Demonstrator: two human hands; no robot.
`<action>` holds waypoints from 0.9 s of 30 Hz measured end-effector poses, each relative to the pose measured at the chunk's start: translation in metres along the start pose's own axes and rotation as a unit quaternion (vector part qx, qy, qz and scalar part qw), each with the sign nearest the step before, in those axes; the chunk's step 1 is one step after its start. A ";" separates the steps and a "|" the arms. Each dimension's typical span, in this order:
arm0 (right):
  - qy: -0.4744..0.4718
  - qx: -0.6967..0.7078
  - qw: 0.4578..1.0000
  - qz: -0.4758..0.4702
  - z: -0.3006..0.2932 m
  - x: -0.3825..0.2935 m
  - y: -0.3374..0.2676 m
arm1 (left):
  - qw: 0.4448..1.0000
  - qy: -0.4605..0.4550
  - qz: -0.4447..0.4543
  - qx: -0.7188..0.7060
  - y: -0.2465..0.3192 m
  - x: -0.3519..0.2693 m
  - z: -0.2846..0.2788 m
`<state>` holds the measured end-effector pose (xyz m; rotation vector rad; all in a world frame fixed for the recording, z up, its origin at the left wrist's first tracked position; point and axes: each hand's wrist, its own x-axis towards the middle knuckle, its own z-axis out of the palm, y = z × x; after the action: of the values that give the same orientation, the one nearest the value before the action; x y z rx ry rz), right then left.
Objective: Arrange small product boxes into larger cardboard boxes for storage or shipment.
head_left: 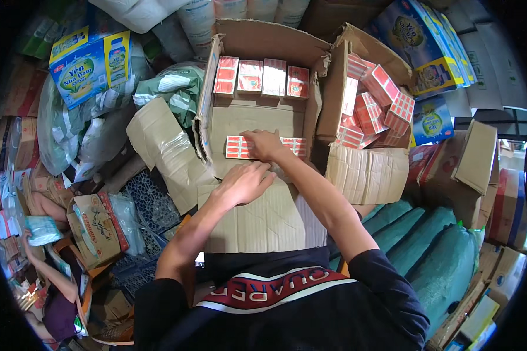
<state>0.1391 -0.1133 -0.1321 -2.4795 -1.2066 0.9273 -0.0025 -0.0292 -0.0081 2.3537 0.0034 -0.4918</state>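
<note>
My right hand [265, 147] reaches into an open cardboard carton [259, 117]. Its fingers bend over the row of red-and-white packs [238, 147] at the near end; the hand covers the row's middle, so the grip is hidden. Just nearer to me, my left hand [243, 183] lies palm down by the carton's near flap [263, 223], thumb apart from the fingers and nothing visible in it. Along the carton's far wall stand several red-and-white packs [250, 75], side by side with narrow gaps. Bare carton bottom shows between the two rows.
A second carton [366, 173] at the right holds a jumbled heap of red-and-white packs [371, 114]. Blue drink boxes [81, 77] sit at the upper left. Filled green sacks [439, 259] lie lower right. Another person's arm [52, 274] holds a pale packet [46, 230] at the left.
</note>
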 end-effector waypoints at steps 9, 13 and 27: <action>0.011 -0.024 1.000 0.001 0.001 -0.010 0.001 | 0.999 0.036 0.032 0.011 -0.005 0.004 0.010; 0.099 0.193 0.976 -0.009 -0.020 -0.051 -0.015 | 0.996 -0.008 -0.091 -0.001 -0.011 0.007 -0.029; 0.577 0.472 0.664 0.059 -0.213 -0.215 0.160 | 0.977 0.157 -0.146 0.027 -0.028 0.011 -0.028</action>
<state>0.2745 -0.3669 0.0543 -1.5948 -0.0161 -0.1721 0.0134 0.0088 -0.0113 2.4726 0.4926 -0.2546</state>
